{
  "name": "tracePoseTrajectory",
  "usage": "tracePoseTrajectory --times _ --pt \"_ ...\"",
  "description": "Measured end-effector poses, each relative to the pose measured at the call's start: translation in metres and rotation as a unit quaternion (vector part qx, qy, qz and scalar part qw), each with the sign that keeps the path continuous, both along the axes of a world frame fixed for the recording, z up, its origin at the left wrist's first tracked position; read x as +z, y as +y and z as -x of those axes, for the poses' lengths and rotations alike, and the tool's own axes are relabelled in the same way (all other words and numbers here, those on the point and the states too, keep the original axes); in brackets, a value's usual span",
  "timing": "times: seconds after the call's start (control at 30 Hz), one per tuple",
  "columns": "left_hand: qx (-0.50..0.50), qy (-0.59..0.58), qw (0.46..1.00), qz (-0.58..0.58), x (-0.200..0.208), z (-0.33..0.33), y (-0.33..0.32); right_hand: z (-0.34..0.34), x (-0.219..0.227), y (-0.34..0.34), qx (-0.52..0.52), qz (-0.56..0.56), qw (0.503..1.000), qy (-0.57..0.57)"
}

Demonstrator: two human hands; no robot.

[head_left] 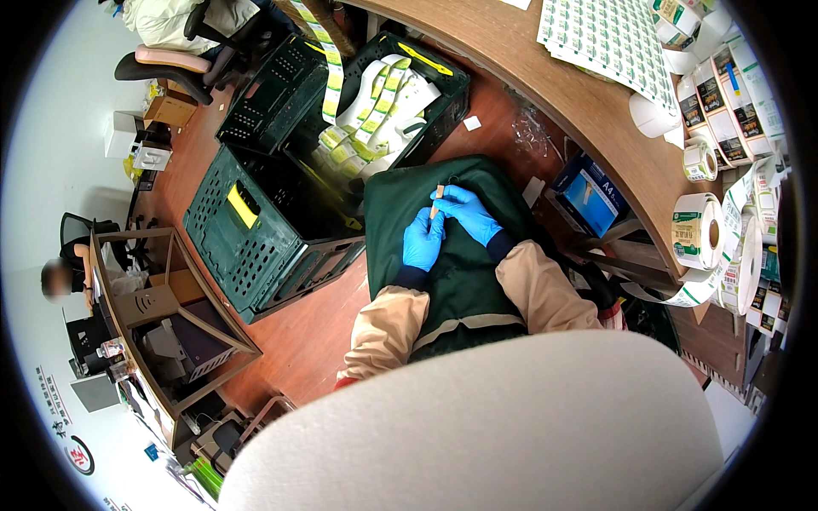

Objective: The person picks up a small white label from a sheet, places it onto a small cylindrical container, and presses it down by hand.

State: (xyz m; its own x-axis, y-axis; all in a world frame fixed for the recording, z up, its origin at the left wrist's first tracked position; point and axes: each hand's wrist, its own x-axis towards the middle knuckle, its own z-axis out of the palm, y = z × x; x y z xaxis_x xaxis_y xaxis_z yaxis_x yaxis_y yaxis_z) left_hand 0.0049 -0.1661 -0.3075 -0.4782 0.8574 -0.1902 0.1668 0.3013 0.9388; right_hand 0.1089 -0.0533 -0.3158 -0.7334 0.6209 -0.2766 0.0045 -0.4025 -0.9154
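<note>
Both my hands are in blue gloves, close together over a dark green apron [396, 200] that covers my lap. Between them is a small narrow tan strip [437, 203], standing nearly upright; its exact kind is too small to make out. My left hand [423, 242] pinches its lower part with the fingers closed. From the right, my right hand [468, 213] has its fingers bent and pressed on the strip's upper part. Tan sleeves with dark cuffs cover my forearms.
Ahead to the left stand dark green crates [264, 243], one holding a heap of label strips [375, 111]. A wooden table [588, 119] curves along the right with label sheets [605, 51] and label rolls [697, 232]. Below it is a blue box [588, 194]. A person sits far left.
</note>
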Motion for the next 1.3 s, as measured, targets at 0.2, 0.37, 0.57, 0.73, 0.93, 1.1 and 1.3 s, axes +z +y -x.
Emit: tracePoseTrajectory --times 0.2,0.37,0.57,0.73,0.93,1.1,1.3 --pt "0.0 -0.005 1.0 0.003 0.001 0.0 0.0 0.001 -0.004 -0.001 -0.01 0.0 1.0 0.002" --pt "0.003 -0.003 1.0 0.008 0.001 0.0 -0.001 0.001 -0.004 -0.002 -0.014 0.01 1.0 0.005" --pt "0.002 0.01 1.0 0.009 0.001 0.0 0.0 0.001 0.0 -0.001 -0.008 -0.013 1.0 0.002" --pt "0.003 0.004 1.0 0.011 -0.004 0.001 0.0 0.001 0.003 -0.001 -0.01 0.0 1.0 0.001" --pt "0.001 0.001 1.0 0.007 -0.005 0.001 0.0 0.001 0.002 -0.001 -0.011 0.005 1.0 0.006" --pt "-0.001 0.014 1.0 0.005 -0.009 0.002 -0.001 0.002 0.001 -0.001 -0.019 0.02 1.0 0.007" --pt "-0.003 0.006 1.0 0.004 -0.006 0.001 0.0 0.003 0.003 0.0 -0.019 0.055 0.998 -0.004"
